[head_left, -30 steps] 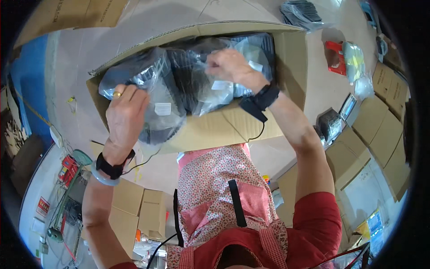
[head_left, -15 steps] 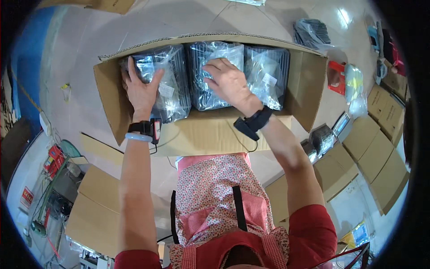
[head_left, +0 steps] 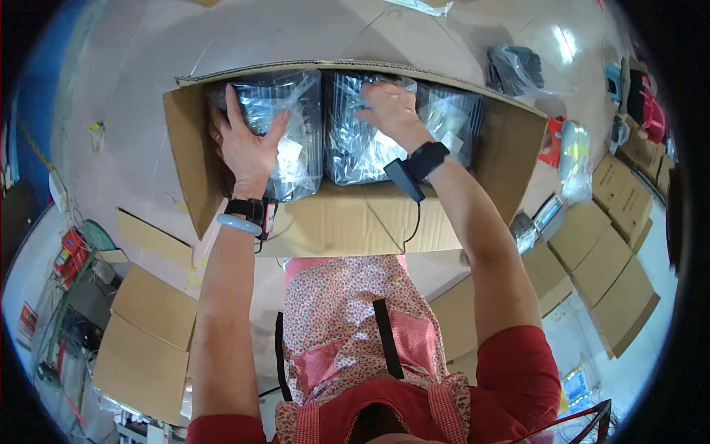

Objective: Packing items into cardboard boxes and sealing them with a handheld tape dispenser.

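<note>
An open cardboard box (head_left: 355, 222) holds three clear plastic bags of dark, ribbed stacked pieces, side by side. My left hand (head_left: 248, 152) lies spread over the left bag (head_left: 303, 163), its thumb on top and some fingers down along the box's left wall. On the middle bag (head_left: 347, 148) rests my right hand (head_left: 396, 111), thumb and fingers apart near the far end. The right bag (head_left: 447, 118) is partly covered by my right hand and wrist. White labels show on the bags. Each wrist wears a black strap; a pale bangle circles the left one.
Another bag of dark pieces (head_left: 514, 70) lies on the floor beyond the box's right. Flat cardboard boxes (head_left: 603, 255) lean at the right, and more cardboard (head_left: 148, 340) stands at the lower left. A red item with a clear bag (head_left: 573, 152) sits right of the box.
My right hand has shifted toward the far end of the middle bag. The left hand stays on the left bag. The whole view has shifted slightly.
</note>
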Demonstrator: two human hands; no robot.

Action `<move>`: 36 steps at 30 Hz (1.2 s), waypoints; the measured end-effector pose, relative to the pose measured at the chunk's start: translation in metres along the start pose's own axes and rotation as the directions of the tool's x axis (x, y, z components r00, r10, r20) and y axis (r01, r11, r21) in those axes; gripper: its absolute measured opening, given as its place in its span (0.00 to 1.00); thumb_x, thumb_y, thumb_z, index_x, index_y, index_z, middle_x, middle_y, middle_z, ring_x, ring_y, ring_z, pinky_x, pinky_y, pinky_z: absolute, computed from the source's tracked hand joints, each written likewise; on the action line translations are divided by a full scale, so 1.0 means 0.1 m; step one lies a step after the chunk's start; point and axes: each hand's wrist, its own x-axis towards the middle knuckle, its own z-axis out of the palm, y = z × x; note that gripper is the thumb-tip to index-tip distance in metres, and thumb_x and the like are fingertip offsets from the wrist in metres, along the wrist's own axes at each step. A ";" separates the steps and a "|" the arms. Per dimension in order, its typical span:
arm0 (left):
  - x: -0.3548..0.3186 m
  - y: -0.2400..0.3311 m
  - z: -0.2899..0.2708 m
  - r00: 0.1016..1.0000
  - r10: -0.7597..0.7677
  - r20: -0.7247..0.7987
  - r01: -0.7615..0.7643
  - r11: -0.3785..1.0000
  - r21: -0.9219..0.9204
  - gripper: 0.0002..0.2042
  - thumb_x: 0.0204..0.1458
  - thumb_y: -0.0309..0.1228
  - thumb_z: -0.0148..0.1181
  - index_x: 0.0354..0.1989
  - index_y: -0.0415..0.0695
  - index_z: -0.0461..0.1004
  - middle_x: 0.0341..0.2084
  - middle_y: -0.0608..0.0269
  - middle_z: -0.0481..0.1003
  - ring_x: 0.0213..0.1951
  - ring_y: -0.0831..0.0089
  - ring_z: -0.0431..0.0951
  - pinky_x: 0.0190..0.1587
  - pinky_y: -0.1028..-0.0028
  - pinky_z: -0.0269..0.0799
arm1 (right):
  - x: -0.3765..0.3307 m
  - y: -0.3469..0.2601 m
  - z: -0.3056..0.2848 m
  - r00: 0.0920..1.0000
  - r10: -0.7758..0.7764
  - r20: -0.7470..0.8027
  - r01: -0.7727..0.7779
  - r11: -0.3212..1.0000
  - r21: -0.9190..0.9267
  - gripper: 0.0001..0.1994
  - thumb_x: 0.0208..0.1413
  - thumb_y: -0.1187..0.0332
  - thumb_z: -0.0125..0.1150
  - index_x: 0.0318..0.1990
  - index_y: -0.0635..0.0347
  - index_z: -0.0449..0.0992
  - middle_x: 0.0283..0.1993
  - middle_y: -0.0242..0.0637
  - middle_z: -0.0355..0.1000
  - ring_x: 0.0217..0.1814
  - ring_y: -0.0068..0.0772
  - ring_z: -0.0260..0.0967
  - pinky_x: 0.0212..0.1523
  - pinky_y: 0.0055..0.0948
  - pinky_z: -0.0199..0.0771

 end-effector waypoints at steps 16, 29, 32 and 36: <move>-0.01 0.17 0.29 0.999 -0.009 0.039 0.000 0.974 0.225 0.48 0.38 0.63 0.58 0.67 0.56 0.44 0.64 0.37 0.42 0.61 0.33 0.46 0.58 0.39 0.45 | -0.25 -0.23 -0.21 0.775 -0.039 -0.631 0.309 0.894 0.324 0.13 0.46 0.67 0.59 0.42 0.53 0.74 0.42 0.39 0.72 0.48 0.44 0.67 0.47 0.38 0.69; -0.06 -0.06 0.39 0.989 0.108 -0.101 -0.099 0.991 0.088 0.44 0.41 0.63 0.55 0.66 0.58 0.48 0.65 0.44 0.43 0.64 0.39 0.44 0.59 0.41 0.43 | -1.16 1.17 0.42 0.668 0.694 -0.269 -0.523 0.695 0.494 0.25 0.47 0.66 0.62 0.54 0.53 0.65 0.50 0.42 0.67 0.50 0.47 0.67 0.48 0.42 0.69; -0.13 -0.08 0.43 0.990 0.091 -0.107 -0.073 0.985 0.157 0.43 0.42 0.63 0.53 0.66 0.59 0.48 0.65 0.44 0.44 0.64 0.39 0.45 0.60 0.42 0.44 | -1.25 1.13 0.49 0.622 0.783 0.005 -0.621 0.489 0.613 0.25 0.46 0.64 0.63 0.54 0.53 0.65 0.51 0.44 0.65 0.49 0.49 0.67 0.47 0.42 0.69; -0.07 -0.07 0.45 0.993 0.079 -0.083 -0.060 0.976 0.209 0.42 0.43 0.64 0.52 0.66 0.60 0.48 0.65 0.45 0.44 0.64 0.41 0.46 0.60 0.44 0.45 | -1.38 1.24 0.33 0.650 0.760 -0.005 -0.683 0.587 0.435 0.25 0.47 0.63 0.62 0.54 0.54 0.65 0.53 0.45 0.62 0.49 0.50 0.67 0.47 0.43 0.69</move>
